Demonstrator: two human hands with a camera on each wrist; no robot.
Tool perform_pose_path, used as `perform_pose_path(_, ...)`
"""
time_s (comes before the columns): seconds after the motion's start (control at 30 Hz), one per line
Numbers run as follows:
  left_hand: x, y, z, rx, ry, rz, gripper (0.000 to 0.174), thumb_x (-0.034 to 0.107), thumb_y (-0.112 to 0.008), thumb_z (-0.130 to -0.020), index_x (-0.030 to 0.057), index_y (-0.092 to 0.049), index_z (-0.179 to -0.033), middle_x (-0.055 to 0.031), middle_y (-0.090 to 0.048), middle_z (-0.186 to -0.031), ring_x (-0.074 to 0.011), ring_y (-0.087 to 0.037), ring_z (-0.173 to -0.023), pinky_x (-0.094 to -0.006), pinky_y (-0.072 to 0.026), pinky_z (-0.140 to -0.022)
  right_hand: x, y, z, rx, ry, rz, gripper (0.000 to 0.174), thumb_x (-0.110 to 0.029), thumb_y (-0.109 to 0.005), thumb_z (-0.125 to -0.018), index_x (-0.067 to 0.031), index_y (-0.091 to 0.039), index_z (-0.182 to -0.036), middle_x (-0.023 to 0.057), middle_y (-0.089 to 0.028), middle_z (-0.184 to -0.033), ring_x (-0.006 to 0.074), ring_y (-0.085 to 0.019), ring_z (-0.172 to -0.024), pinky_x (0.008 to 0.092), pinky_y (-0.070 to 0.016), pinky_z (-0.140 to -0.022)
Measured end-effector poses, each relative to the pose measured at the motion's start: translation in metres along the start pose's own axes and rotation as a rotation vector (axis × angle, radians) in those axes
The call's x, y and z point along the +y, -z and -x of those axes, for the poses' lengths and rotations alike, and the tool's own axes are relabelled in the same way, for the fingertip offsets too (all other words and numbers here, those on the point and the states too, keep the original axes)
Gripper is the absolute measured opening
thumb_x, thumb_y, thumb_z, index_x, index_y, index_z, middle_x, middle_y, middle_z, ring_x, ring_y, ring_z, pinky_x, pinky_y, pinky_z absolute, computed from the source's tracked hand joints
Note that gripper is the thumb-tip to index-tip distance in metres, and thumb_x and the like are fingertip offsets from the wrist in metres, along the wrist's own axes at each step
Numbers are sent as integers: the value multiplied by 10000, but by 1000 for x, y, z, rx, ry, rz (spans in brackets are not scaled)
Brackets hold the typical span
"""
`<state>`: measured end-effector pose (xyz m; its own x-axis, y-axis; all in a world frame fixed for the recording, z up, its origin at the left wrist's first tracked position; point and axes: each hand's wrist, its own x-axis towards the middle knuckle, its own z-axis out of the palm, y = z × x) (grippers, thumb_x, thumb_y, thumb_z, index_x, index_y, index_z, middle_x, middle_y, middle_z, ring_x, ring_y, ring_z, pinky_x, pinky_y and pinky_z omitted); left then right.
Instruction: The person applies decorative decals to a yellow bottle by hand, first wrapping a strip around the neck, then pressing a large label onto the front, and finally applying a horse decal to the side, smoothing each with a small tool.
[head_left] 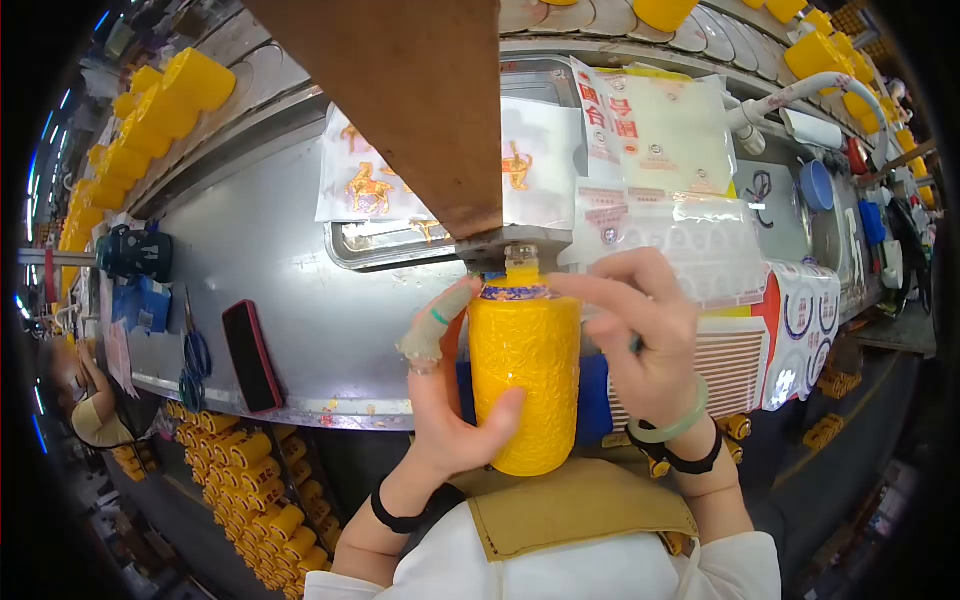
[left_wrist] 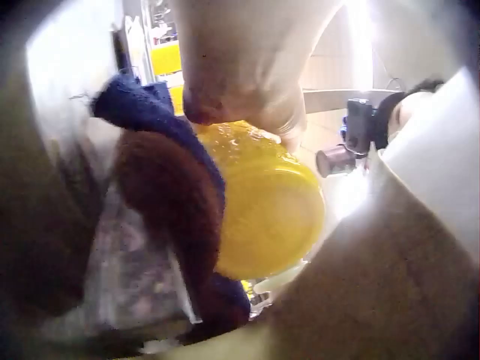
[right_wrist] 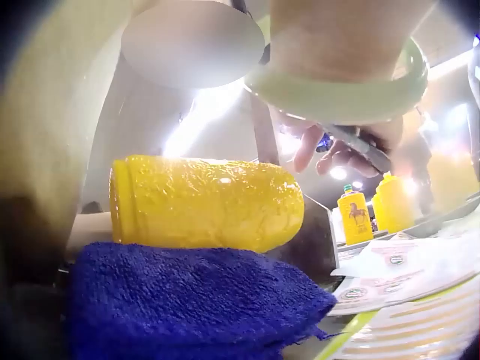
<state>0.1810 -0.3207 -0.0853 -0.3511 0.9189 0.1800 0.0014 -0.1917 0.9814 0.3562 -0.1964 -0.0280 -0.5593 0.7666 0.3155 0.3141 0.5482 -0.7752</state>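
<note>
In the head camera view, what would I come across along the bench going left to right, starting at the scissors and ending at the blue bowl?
Scissors, red-edged phone, left hand, embossed yellow bottle, right hand, blue bowl.

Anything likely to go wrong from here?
1. The patterned band by the neck of the yellow bottle might crease or sit crooked if the right hand, its fingertip there, pushes unevenly.
2. The bottle looks glossy, so it could turn or slip if the left hand eases its grip.
3. The phone lies near the edge of the table; a stray elbow might knock it off.
</note>
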Motion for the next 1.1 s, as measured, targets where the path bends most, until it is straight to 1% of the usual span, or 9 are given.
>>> perform_pose_path(0.03, 6, -4, -2, 1, -2, -2, 870, 79, -837, -746, 8, -392, -1491, -190, -463, -1471, -327, -471, -1388, -457, -383, -1175, -2, -5, -3, 0, 2, -2, 204, -179, -754, -883, -96, -793, -1065, 109, -620, -976, 247, -598, -770, 341, -489, -694)
perform_pose_path(0.1, 24, -12, -7, -24, -39, -264, 831, 128, -873, -741, 9, -458, -1452, -187, -482, -1457, -324, -475, -1382, -448, -388, -1168, -5, -13, -5, -14, 31, -14, 213, -163, -755, -874, -93, -787, -1072, 115, -617, -1000, 245, -595, -773, 332, -486, -687)
perform_pose_path(0.17, 16, -9, -5, -35, -22, -278, 797, 175, -900, -737, 11, -508, -1411, -180, -494, -1443, -322, -485, -1368, -446, -394, -1160, -4, -10, -3, -21, 53, -21, 221, -142, -752, -874, -97, -782, -1088, 116, -616, -1022, 240, -594, -775, 332, -490, -690)
perform_pose_path(0.23, 10, -5, -3, 9, 114, -27, 774, 143, -877, -751, 1, -499, -1411, -180, -495, -1443, -323, -494, -1358, -453, -379, -1169, -3, 0, 3, -22, -36, -57, 216, -167, -722, -910, -97, -776, -1107, 116, -621, -1007, 243, -597, -800, 351, -501, -717)
perform_pose_path(0.37, -3, -3, -5, 19, 84, 189, 759, 121, -856, -759, -16, -494, -1412, -193, -493, -1447, -332, -491, -1362, -460, -350, -1188, 5, 3, 10, 40, -4, 14, 238, -213, -676, -958, -67, -763, -1125, 120, -638, -1006, 260, -603, -850, 371, -507, -755)
perform_pose_path(0.47, -3, -5, -3, 79, 67, 114, 754, 132, -846, -759, -28, -495, -1407, -210, -488, -1447, -342, -480, -1375, -460, -332, -1196, 2, -4, 15, 34, -38, -85, 298, -257, -633, -993, -33, -743, -1156, 139, -663, -1041, 294, -610, -914, 383, -506, -806)
perform_pose_path(0.53, -1, 2, -5, -4, -68, -134, 769, 174, -861, -743, -25, -509, -1397, -223, -501, -1425, -354, -484, -1371, -464, -357, -1174, -1, -6, 16, -10, -104, -132, 334, -268, -627, -998, -15, -722, -1194, 155, -676, -1099, 322, -621, -964, 391, -505, -847)
perform_pose_path(0.63, 7, 2, -8, -48, -97, -176, 764, 189, -863, -730, -20, -529, -1384, -220, -527, -1397, -369, -500, -1352, -470, -385, -1146, 1, -11, 18, -14, -96, -146, 351, -280, -618, -1004, -16, -714, -1215, 163, -680, -1129, 337, -628, -997, 399, -505, -878)
perform_pose_path(1.1, 13, 3, -14, -84, -134, -303, 688, 181, -845, -740, 16, -561, -1345, -173, -563, -1367, -390, -499, -1327, -482, -409, -1117, -4, -13, 18, -39, -135, -160, 340, -278, -618, -1013, -39, -716, -1234, 175, -663, -1181, 314, -633, -995, 380, -515, -863)
